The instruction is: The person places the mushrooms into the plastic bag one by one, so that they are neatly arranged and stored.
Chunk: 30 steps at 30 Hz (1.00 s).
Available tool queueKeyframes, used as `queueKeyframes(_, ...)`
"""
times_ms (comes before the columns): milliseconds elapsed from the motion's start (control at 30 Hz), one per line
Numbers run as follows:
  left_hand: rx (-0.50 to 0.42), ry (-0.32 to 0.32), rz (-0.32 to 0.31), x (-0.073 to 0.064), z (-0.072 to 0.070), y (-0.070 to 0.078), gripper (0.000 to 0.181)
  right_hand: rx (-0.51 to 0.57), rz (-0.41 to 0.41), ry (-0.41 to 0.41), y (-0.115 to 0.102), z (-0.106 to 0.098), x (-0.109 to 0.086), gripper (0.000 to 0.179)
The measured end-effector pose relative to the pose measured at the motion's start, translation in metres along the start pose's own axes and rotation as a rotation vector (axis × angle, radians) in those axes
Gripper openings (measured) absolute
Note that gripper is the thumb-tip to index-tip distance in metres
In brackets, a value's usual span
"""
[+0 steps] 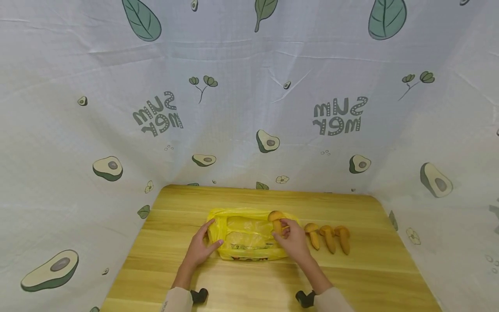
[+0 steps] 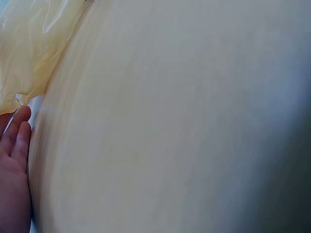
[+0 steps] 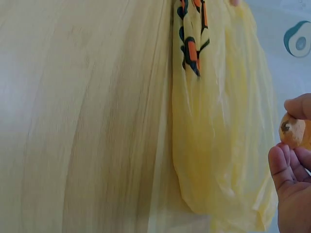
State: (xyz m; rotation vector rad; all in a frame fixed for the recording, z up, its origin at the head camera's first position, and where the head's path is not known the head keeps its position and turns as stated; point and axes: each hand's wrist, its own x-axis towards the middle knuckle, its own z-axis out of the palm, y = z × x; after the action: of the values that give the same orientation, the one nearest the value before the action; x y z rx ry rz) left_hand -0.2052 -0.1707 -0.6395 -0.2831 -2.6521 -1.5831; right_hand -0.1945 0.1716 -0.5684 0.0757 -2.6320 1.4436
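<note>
A yellow plastic bag (image 1: 249,250) lies spread on the wooden table, its mouth facing up and its inside showing. At its left end is my left hand (image 1: 199,250), thumb and fingers apart and touching the bag's edge. Its fingers (image 2: 20,141) look nearly straight in the left wrist view. Over the bag's right part, my right hand (image 1: 294,242) pinches a mushroom (image 1: 276,216) by the stem, cap up. The right wrist view shows the stem's end (image 3: 290,130) between thumb and fingertips. Three more mushrooms (image 1: 328,237) lie in a row right of the bag.
The wooden table (image 1: 249,286) extends on all sides of the bag. A white cloth (image 1: 241,112) printed with avocados and leaves hangs behind and at both sides. Black wrist mounts (image 1: 199,296) sit at both sleeves.
</note>
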Motion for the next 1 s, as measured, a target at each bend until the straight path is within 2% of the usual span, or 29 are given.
queueKeyframes(367,-0.002,0.016,0.001,0.000,0.002,-0.003,0.083,0.053,-0.002,-0.041,-0.008,0.032,0.001,0.050)
queueKeyframes(600,0.028,0.018,0.021,0.000,0.004,-0.002,0.083,0.056,-0.054,-0.040,-0.011,0.048,0.003,0.047)
queueKeyframes(800,0.035,0.022,0.028,-0.001,0.005,-0.001,0.084,0.070,-0.058,-0.083,-0.015,0.067,0.001,0.048)
queueKeyframes(1000,0.046,0.017,0.007,-0.001,0.005,-0.001,0.087,0.094,-0.043,-0.132,-0.018,0.084,0.001,0.050)
